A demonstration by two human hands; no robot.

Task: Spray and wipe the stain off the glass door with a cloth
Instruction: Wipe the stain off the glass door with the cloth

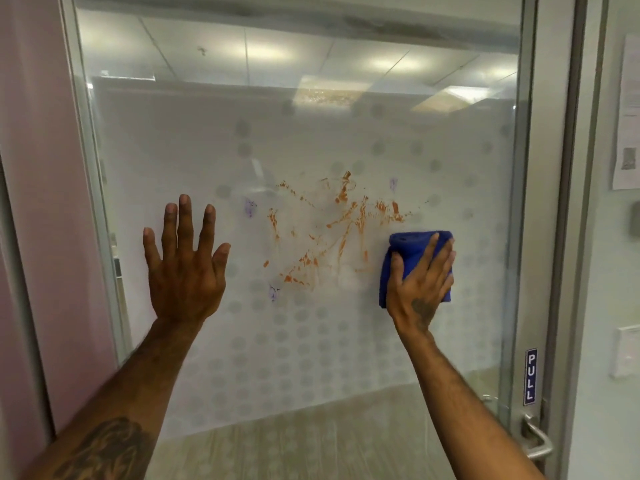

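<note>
A frosted glass door (311, 358) with a dotted pattern fills the view. An orange smeared stain (332, 233) spreads across its middle, with small purple marks around it. My right hand (420, 282) presses a folded blue cloth (412, 251) flat against the glass just right of the stain. My left hand (185, 265) rests on the glass to the left of the stain, fingers spread and holding nothing. No spray bottle is in view.
The metal door frame (533, 202) runs down the right side, carrying a blue PULL sign (530, 375) and a lever handle (536, 441). Papers (628, 112) hang on the wall at the far right. A pinkish wall (38, 168) stands at the left.
</note>
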